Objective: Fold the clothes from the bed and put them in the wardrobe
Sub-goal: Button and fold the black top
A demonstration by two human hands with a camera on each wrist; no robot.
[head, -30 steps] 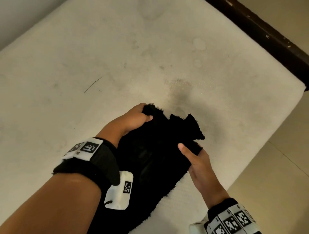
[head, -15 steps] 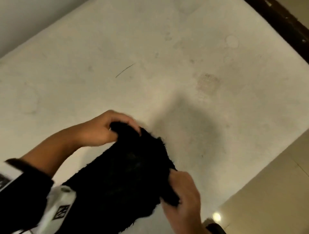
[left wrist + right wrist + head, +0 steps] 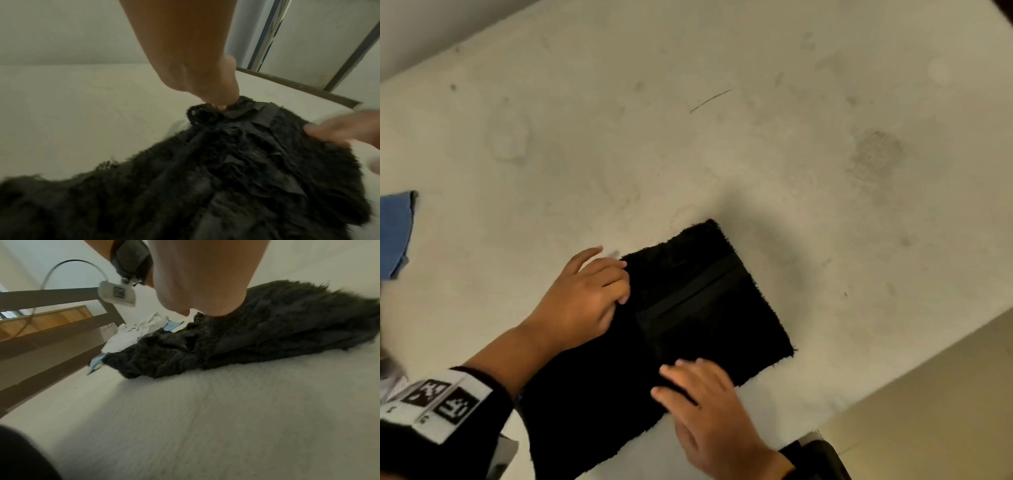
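Note:
A black fuzzy garment [image 3: 705,308] lies spread flat on the pale mattress [image 3: 722,154], with a smooth black band across it. My left hand [image 3: 585,298] is at its left edge with the fingers curled, and in the left wrist view its fingertips [image 3: 218,104] pinch a bunched bit of the garment [image 3: 226,178]. My right hand [image 3: 702,404] lies on the near edge with straight fingers resting on the fabric. The right wrist view shows the right hand [image 3: 205,288] on top of the garment [image 3: 257,337].
A blue cloth [image 3: 393,233] lies at the mattress's left edge. White and blue clothes [image 3: 139,331] are heaped beyond the garment beside the dark bed frame [image 3: 51,337]. The floor [image 3: 945,411] begins at the mattress's right edge. Pale panels with dark frames [image 3: 308,40] stand behind the bed.
The garment was held bunched between both hands above the mattress; now it lies flat. The right hand has let go and rests its fingers on it.

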